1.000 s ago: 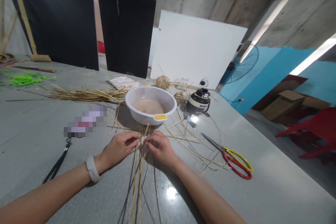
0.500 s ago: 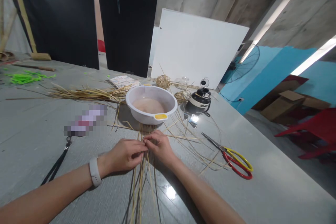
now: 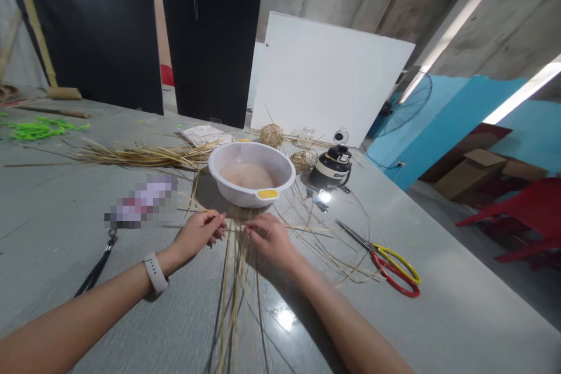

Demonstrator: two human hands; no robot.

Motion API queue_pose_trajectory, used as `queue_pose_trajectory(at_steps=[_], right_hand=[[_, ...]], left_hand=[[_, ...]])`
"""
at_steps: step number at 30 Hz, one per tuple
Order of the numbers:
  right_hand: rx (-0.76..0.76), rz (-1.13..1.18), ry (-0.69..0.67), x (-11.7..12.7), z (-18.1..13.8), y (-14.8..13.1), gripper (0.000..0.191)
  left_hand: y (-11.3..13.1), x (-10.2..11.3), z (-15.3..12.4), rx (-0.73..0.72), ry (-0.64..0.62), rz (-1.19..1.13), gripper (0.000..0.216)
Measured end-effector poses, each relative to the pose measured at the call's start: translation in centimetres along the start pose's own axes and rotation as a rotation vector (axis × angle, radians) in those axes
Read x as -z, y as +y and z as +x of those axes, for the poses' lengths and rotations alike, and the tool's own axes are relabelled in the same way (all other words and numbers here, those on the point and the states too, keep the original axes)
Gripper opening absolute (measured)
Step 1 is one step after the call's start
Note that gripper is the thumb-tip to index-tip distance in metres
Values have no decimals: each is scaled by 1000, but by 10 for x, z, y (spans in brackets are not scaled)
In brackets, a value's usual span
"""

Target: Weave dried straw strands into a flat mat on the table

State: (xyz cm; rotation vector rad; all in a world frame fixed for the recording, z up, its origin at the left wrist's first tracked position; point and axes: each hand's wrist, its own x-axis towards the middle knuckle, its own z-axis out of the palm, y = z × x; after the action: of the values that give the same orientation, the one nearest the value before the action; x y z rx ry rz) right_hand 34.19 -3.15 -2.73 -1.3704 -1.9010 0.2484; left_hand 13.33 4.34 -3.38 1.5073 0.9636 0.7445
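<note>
Several long, thin bamboo strips [image 3: 235, 298] run from beside the basin toward me across the table. To their left, my left hand [image 3: 201, 232] is closed, thumb and fingers pinching a thin strip whose end sticks out up and to the left. My right hand [image 3: 272, 241] is closed at the right edge of the bundle, fingertips pinched on the strips near their crossing point. What lies under its fingers is partly hidden. Just beyond both hands stands a white basin [image 3: 225, 188] with yellow grips and cloudy water in it.
Scissors [image 3: 385, 263] with red and yellow handles lie at the right among loose strips. Behind the basin are woven balls [image 3: 272, 135] and a black bottle [image 3: 329, 170]. A strip bundle [image 3: 144, 156], a blurred-out object on a strap [image 3: 94, 269] and green scraps [image 3: 39, 127] lie left.
My left hand has moved left and slightly up, away from my right hand, opening a gap over the strips. My right hand has stayed nearly in place.
</note>
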Motion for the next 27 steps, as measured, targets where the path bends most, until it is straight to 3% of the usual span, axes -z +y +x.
queue_pose_trajectory(at_steps=[3, 8, 22, 27], right_hand=[[-29, -77, -14, 15, 2, 15, 26], [-51, -137, -100, 27, 3, 27, 17], [-124, -199, -153, 26, 4, 24, 17], [-186, -226, -109, 22, 3, 22, 19]], left_hand=[[-4, 2, 3, 43, 12, 0, 47], [-3, 2, 3, 57, 29, -10, 49], [-2, 1, 7, 125, 56, -36, 55], [0, 0, 7, 138, 54, -34, 52]])
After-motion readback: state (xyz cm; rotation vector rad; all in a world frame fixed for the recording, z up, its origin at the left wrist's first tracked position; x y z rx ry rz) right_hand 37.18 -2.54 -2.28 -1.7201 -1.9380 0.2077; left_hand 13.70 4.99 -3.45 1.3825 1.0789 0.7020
